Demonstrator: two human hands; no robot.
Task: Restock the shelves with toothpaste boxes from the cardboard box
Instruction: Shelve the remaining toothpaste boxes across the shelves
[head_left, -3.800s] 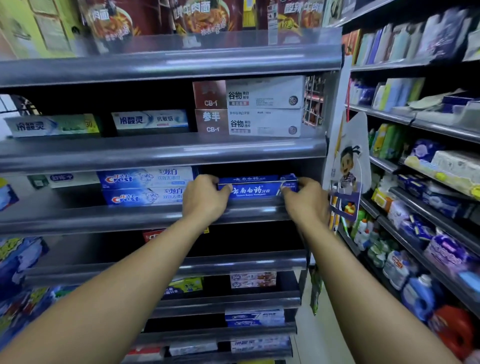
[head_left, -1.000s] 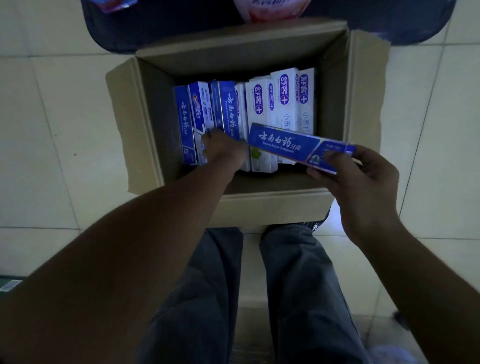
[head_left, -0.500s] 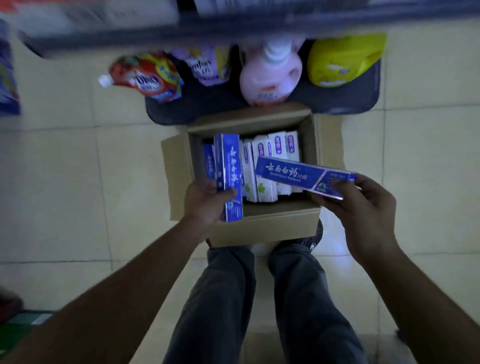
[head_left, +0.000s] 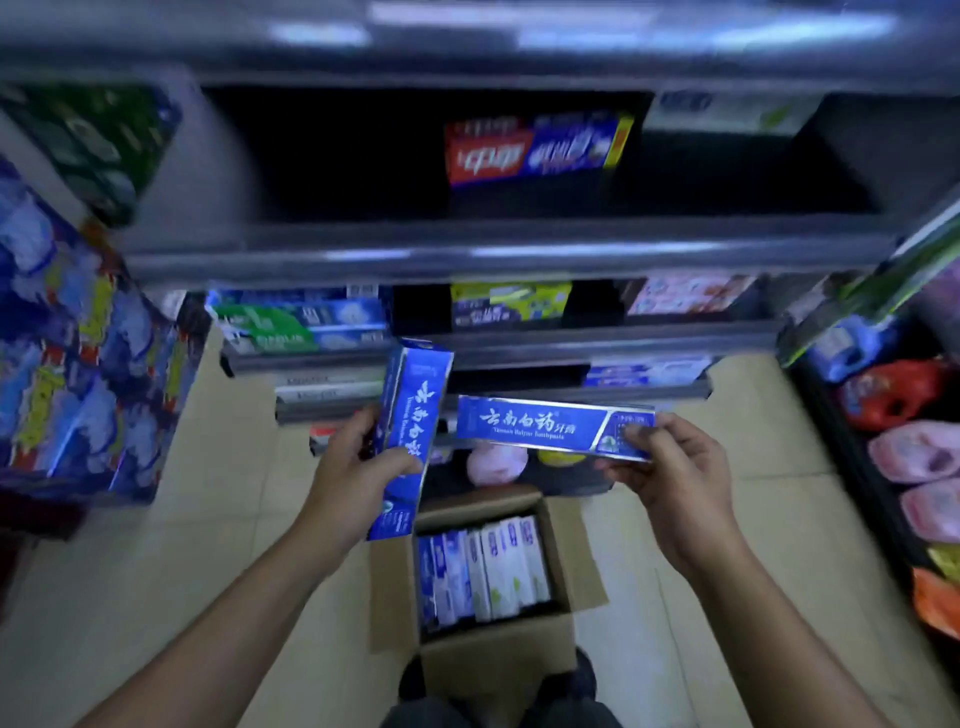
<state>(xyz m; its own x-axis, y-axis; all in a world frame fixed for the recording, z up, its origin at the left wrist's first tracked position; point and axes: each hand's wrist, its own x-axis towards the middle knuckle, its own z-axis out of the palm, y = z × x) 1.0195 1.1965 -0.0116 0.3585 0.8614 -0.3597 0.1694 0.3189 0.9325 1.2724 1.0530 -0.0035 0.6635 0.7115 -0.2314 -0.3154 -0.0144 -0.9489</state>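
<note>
Toothpaste restock: shelves (head_left: 498, 249) filled upper view, several tiers with gaps. Cardboard box (head_left: 493, 654) sat open on floor by feet, more cartons upright inside. Left hand (head_left: 358, 478) gripped upright blue toothpaste box (head_left: 410, 426); right hand (head_left: 670, 467) pinched end of level blue toothpaste box (head_left: 545, 426). Both clear of carton, short of shelves. Step judged: carry to shelf. Next likely needed: raise, turn upright one level, slide into matching row.

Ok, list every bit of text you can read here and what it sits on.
"云南白药牙膏": horizontal blue box, in the right hand.
"云南白药": upright blue box, in the left hand.
Small Latin line under both: blurred.
Shelf products and the boxes in the cardboard box: blurred, unreadable.
</note>
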